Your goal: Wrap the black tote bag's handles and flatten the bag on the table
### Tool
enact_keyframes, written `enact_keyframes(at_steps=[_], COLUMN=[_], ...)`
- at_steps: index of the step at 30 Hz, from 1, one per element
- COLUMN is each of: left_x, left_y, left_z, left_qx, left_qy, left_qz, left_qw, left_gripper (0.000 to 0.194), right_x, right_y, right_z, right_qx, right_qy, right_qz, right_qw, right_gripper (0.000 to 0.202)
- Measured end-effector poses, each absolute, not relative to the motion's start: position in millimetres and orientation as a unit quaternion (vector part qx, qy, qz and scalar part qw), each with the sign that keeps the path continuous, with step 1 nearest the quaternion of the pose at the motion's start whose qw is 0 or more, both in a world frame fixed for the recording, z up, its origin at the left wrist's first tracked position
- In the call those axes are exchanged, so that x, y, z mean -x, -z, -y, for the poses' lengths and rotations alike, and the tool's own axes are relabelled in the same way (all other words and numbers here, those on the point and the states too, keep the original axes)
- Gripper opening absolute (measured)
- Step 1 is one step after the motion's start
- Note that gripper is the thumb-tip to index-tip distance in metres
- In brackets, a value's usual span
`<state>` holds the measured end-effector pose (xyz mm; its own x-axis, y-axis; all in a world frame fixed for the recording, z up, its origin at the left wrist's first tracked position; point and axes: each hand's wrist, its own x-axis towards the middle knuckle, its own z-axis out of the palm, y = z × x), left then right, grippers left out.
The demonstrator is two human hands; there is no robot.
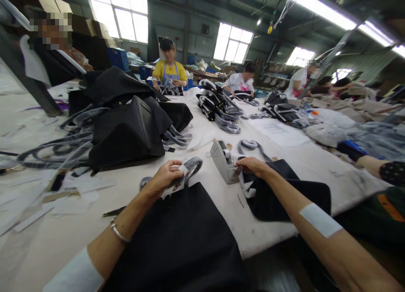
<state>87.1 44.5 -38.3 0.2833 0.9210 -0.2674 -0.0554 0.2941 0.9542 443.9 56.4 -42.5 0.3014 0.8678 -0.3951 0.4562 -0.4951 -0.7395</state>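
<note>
Over black bag (190, 237), left hand (167, 178) pinches wrapped handle (195, 164); slick wrap could slip. Right hand (253, 165) at tape dispenser (220, 159), fingers narrow, hold unclear; hard tug could tip it.

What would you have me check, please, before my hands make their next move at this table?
1. Left hand has the wrapped strap in its grip: ok, at the top of the near black bag.
2. Right hand is at the tape dispenser: ok, fingertips at its near end.
3. Tape is pinched in the right fingers: cannot tell, too small to make out.
4. Tape dispenser stands on the table: ok.
5. Gap between the near bag and the black item under the right forearm is free of scraps: not ok, a thin dark strand lies there.
</note>
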Motion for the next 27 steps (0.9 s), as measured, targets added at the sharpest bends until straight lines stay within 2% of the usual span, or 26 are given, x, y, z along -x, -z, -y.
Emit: enact_keyframes(at_steps=[7, 12, 16, 19, 23, 27], left_x=[-81, -76, -74, -72, -68, -63], left_y=[45, 48, 51, 53, 55, 56], left_z=[-44, -44, -44, -44, -44, -44], left_qx=[-0.463, -0.458, -0.457, -0.453, -0.451, -0.443], left_qy=[-0.382, -0.389, -0.395, -0.393, -0.394, -0.411], left_qz=[-0.435, -0.423, -0.412, -0.400, -0.392, -0.384], left_qw=[0.672, 0.678, 0.682, 0.693, 0.698, 0.698], left_gripper=[0.060, 0.061, 0.060, 0.062, 0.065, 0.064], right_x=[-429, -426, -424, -420, -418, -421], right_y=[44, 35, 24, 24, 28, 29], right_z=[-55, -43, -24, -19, -29, -35], right_qx=[0.793, 0.800, 0.791, 0.795, 0.816, 0.831], right_qy=[-0.348, -0.301, -0.319, -0.357, -0.381, -0.334], right_qz=[0.426, 0.414, 0.400, 0.385, 0.379, 0.421], right_qw=[0.261, 0.312, 0.336, 0.304, 0.213, 0.145], right_gripper=[0.017, 0.015, 0.013, 0.019, 0.023, 0.019])
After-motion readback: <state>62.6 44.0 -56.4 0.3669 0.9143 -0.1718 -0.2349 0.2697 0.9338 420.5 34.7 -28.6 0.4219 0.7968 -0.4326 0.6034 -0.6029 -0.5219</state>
